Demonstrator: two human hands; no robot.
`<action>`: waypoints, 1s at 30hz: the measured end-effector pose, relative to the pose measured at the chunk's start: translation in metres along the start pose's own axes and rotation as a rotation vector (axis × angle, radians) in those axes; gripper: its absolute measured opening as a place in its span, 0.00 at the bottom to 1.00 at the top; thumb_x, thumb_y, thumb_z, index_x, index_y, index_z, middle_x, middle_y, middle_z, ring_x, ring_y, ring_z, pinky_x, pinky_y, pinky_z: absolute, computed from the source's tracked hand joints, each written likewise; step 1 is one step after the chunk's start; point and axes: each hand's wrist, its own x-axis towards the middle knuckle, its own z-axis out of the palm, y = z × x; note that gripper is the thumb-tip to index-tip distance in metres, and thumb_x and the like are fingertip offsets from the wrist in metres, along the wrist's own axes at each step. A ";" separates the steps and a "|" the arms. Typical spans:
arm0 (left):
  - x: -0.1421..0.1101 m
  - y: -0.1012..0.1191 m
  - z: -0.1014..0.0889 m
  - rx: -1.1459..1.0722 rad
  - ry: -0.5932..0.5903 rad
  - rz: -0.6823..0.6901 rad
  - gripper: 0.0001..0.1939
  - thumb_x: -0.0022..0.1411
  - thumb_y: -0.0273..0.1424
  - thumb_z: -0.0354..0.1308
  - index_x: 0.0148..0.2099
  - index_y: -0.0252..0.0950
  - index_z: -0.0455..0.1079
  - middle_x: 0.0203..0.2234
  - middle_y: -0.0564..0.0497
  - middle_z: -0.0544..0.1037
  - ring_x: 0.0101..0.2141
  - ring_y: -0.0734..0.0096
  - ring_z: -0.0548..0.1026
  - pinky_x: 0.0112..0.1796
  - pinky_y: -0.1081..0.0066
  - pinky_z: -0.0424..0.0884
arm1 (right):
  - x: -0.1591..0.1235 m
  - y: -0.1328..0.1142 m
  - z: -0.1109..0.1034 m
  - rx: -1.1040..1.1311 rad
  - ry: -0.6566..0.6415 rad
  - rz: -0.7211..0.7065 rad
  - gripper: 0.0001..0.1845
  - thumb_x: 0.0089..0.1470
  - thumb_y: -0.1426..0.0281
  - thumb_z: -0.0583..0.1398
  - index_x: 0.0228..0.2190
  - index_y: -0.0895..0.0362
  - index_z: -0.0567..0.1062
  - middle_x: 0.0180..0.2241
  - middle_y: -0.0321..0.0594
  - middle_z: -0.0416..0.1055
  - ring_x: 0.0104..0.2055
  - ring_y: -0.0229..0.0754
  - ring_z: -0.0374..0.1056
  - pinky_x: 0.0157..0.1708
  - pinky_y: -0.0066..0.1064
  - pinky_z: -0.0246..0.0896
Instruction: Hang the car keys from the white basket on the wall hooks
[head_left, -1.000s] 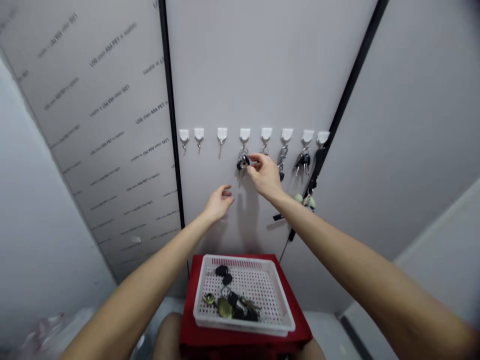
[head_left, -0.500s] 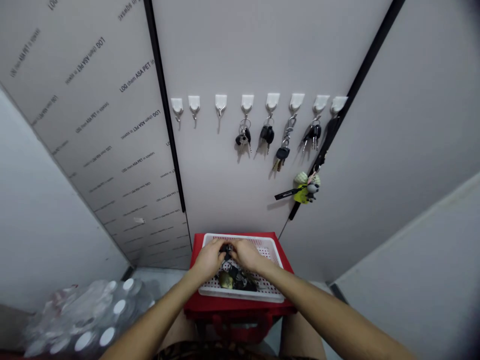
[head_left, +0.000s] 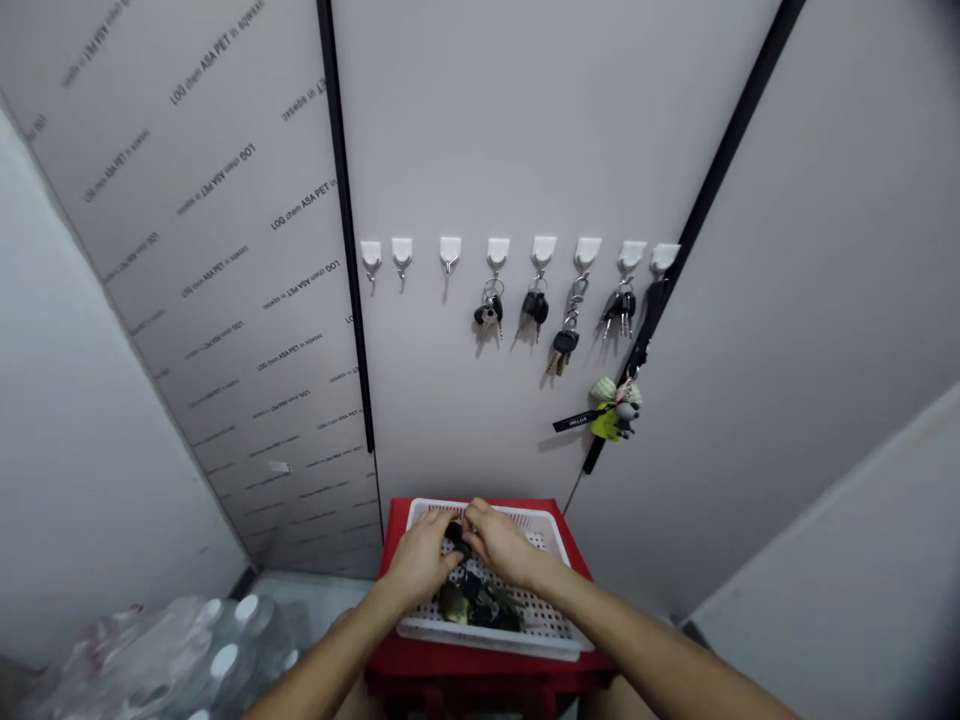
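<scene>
Both my hands are down in a white perforated basket (head_left: pixel 553 635) that rests on a red stool (head_left: pixel 581 580). My left hand (head_left: pixel 420 560) and my right hand (head_left: pixel 499 545) are closed together on a black key fob (head_left: pixel 455 532) at the far end of the basket. More keys (head_left: pixel 480 605) with black heads and a brass-coloured piece lie in a heap in the basket below my hands. On the wall above, a row of white hooks (head_left: pixel 450 250) runs left to right; the three left ones are bare and the rest carry key bunches (head_left: pixel 489 312).
A lanyard with a green and white plush charm (head_left: pixel 615 405) hangs from the rightmost hook. A pack of plastic bottles (head_left: pixel 195 650) lies on the floor at the lower left. Grey wall panels with black seams stand all around.
My right hand let go of the key bunch on the fourth hook, and both hands dropped from the wall into the basket, where they closed on a black key fob.
</scene>
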 end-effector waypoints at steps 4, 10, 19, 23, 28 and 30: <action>0.001 0.002 0.001 -0.188 0.002 0.022 0.22 0.42 0.30 0.51 0.43 0.35 0.58 0.40 0.48 0.65 0.41 0.66 0.60 0.42 0.70 0.54 | 0.003 -0.016 -0.013 0.234 0.068 0.017 0.07 0.42 0.75 0.48 0.22 0.59 0.65 0.21 0.36 0.63 0.23 0.32 0.57 0.25 0.23 0.52; 0.008 0.012 -0.011 -0.773 0.031 -0.021 0.11 0.47 0.33 0.46 0.32 0.31 0.61 0.24 0.52 0.69 0.27 0.74 0.66 0.29 0.74 0.61 | 0.018 -0.027 -0.037 0.453 0.135 0.091 0.08 0.40 0.76 0.49 0.24 0.60 0.67 0.16 0.33 0.62 0.17 0.30 0.56 0.19 0.21 0.52; 0.049 0.060 -0.104 -0.936 0.116 0.036 0.08 0.47 0.31 0.47 0.31 0.31 0.58 0.16 0.56 0.65 0.16 0.82 0.64 0.20 0.79 0.58 | 0.071 -0.049 -0.134 0.445 0.404 -0.067 0.06 0.39 0.75 0.50 0.23 0.60 0.66 0.15 0.31 0.61 0.17 0.29 0.58 0.20 0.21 0.55; 0.075 0.086 -0.153 -0.887 0.248 0.074 0.05 0.49 0.28 0.44 0.30 0.32 0.59 0.16 0.55 0.65 0.16 0.83 0.64 0.19 0.80 0.58 | 0.105 -0.068 -0.179 0.481 0.608 -0.070 0.06 0.38 0.75 0.51 0.23 0.60 0.66 0.17 0.32 0.63 0.18 0.29 0.59 0.21 0.22 0.56; 0.096 0.104 -0.192 -0.784 0.329 0.043 0.05 0.51 0.26 0.43 0.29 0.32 0.59 0.15 0.56 0.64 0.14 0.84 0.63 0.18 0.82 0.58 | 0.137 -0.080 -0.211 0.615 0.660 -0.009 0.05 0.39 0.76 0.51 0.22 0.62 0.66 0.15 0.31 0.61 0.15 0.27 0.58 0.17 0.21 0.58; 0.102 0.106 -0.200 -0.744 0.348 0.020 0.05 0.51 0.26 0.43 0.28 0.32 0.58 0.14 0.56 0.63 0.13 0.84 0.63 0.17 0.82 0.57 | 0.145 -0.081 -0.218 0.625 0.666 0.016 0.04 0.39 0.76 0.51 0.22 0.62 0.66 0.14 0.31 0.60 0.14 0.27 0.57 0.16 0.21 0.58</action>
